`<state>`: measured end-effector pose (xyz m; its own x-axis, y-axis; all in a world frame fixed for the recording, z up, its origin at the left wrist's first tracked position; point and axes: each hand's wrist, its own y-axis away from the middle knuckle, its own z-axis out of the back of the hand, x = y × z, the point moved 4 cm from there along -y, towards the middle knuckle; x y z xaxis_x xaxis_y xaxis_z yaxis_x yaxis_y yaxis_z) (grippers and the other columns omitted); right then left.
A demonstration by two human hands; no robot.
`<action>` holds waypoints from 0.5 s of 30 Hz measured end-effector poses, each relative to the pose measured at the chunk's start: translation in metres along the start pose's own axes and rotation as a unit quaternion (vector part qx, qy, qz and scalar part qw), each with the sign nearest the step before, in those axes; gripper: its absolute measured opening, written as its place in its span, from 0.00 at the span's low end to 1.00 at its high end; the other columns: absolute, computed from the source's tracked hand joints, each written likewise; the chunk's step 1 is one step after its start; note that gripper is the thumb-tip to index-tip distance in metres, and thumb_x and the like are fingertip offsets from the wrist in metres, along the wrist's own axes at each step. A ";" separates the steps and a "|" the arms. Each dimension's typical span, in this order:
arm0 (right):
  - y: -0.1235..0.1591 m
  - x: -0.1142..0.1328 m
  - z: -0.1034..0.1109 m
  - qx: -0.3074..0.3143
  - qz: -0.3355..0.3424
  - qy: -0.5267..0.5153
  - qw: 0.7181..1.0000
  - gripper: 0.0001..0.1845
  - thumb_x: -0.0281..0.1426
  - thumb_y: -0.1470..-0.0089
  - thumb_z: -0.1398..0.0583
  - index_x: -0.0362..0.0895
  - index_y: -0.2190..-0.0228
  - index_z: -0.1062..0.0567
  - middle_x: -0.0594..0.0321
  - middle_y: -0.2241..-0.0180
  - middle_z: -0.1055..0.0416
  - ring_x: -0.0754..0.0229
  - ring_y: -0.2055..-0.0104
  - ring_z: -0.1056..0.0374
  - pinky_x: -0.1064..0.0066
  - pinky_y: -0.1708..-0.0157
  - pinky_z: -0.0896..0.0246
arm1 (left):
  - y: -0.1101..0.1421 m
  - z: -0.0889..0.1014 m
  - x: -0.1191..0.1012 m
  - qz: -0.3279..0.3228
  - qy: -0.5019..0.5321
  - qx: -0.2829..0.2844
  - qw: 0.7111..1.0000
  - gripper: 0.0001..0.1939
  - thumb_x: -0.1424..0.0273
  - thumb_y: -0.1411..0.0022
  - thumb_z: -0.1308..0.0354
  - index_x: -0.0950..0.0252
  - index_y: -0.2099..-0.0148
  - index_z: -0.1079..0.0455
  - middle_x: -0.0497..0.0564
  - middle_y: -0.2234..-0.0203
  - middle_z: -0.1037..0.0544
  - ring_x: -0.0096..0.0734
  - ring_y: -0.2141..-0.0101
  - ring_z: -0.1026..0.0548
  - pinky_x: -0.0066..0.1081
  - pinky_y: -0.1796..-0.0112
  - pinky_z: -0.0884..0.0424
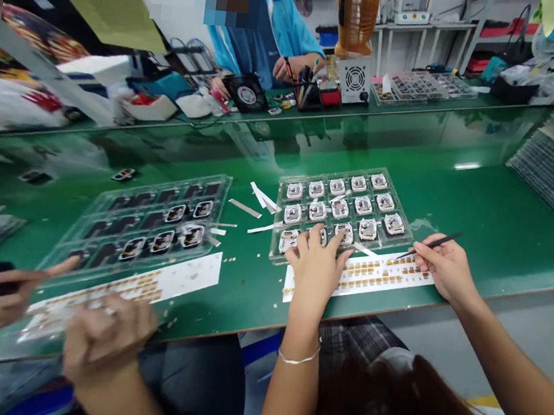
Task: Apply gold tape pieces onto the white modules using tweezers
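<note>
My left hand (316,264), with a thin bracelet at its wrist, is open and spread over the near edge of a clear tray (411,240). Its fingertips rest on the front row of small white-framed square device parts (368,229). In my right hand (443,268) are slim black tweezers (434,242), gripped like a pen. Their tips point left, above a white sheet (292,292) with rows of small yellow-brown and grey pieces. The sheet lies along the table's front edge, partly under my left hand and close to the tray.
To the left, a co-worker's hands (110,332) are over another sheet beside a second tray (226,192). White paper strips (261,196) lie between the trays. Another person in a blue jacket (296,28) sits opposite. Stacked clear trays (553,167) stand at right.
</note>
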<state>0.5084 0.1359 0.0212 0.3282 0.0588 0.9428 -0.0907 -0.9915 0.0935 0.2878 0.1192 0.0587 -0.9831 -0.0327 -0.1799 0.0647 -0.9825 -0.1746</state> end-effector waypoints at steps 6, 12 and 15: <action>-0.001 0.001 0.000 0.003 0.003 -0.027 1.000 0.20 0.31 0.66 0.29 0.41 0.75 0.34 0.63 0.82 0.29 0.70 0.84 0.39 0.82 0.86 0.48 | -0.004 -0.006 0.006 0.001 0.033 -0.004 0.999 0.10 0.63 0.41 0.44 0.52 0.56 0.28 0.49 0.44 0.37 0.48 0.46 0.42 0.51 0.53 0.42; -0.002 0.003 0.001 0.004 0.002 -0.047 0.999 0.20 0.31 0.68 0.29 0.41 0.76 0.35 0.61 0.80 0.27 0.71 0.83 0.39 0.83 0.86 0.49 | -0.022 0.002 0.008 -0.018 0.038 0.003 0.999 0.13 0.64 0.36 0.53 0.55 0.53 0.30 0.53 0.49 0.32 0.46 0.50 0.37 0.49 0.56 0.38; -0.003 0.002 0.001 0.007 0.003 -0.056 0.998 0.20 0.31 0.68 0.29 0.41 0.77 0.34 0.62 0.80 0.27 0.71 0.83 0.39 0.83 0.86 0.49 | -0.037 0.011 0.006 -0.051 0.005 -0.003 0.999 0.16 0.74 0.37 0.55 0.59 0.52 0.30 0.57 0.51 0.33 0.50 0.50 0.40 0.51 0.55 0.40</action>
<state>0.5106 0.1390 0.0225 0.4314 0.0406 0.9012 -0.0796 -0.9934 0.0829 0.2780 0.1533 0.0747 -0.9829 0.0699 -0.1704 -0.0352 -0.9794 -0.1990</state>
